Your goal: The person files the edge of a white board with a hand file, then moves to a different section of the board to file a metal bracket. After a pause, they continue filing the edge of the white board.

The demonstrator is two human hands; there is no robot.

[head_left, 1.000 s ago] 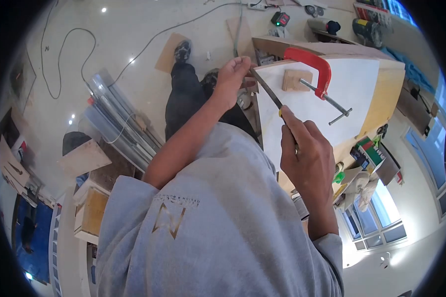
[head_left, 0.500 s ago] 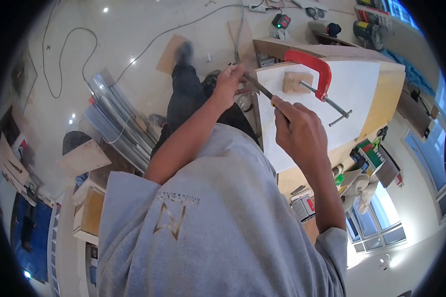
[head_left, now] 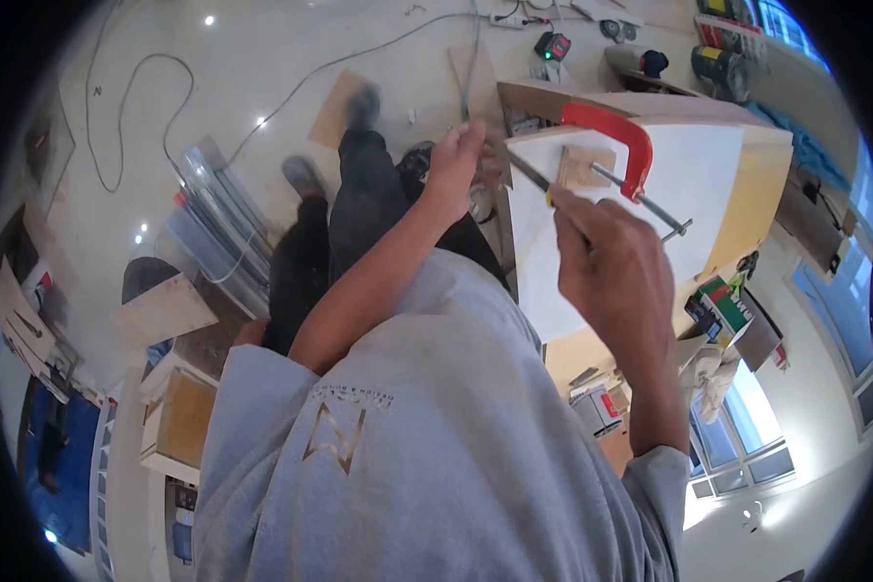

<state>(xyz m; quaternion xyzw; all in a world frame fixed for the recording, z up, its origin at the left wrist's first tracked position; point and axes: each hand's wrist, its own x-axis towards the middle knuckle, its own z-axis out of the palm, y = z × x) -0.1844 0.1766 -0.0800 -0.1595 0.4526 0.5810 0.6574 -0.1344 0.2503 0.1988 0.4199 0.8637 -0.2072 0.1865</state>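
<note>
In my right hand (head_left: pixel 616 257), the fingers wrap round the handle of a long, dark steel file (head_left: pixel 531 177), with a bit of yellow at its collar. The file slants up and left over the edge of a white board (head_left: pixel 640 233). At its far end is my left hand (head_left: pixel 453 173), fingers curled and smeared by motion; what they grip I cannot tell. Beside the file, a red G-clamp (head_left: pixel 611 126) presses a small wooden block (head_left: pixel 586 167) onto the white board.
A person's dark-trousered leg and shoe (head_left: pixel 302 176) are at my left. Metal profiles (head_left: pixel 225 233) lie bundled behind it. A cable (head_left: pixel 344 53) runs across the floor. A green-lit tool (head_left: pixel 553 46) stands beyond the workpiece, and a box (head_left: pixel 725 306) lies right of it.
My right hand has moved right and a little down with the file. My left hand has shifted only slightly. The shoe at my left has moved farther up the view.
</note>
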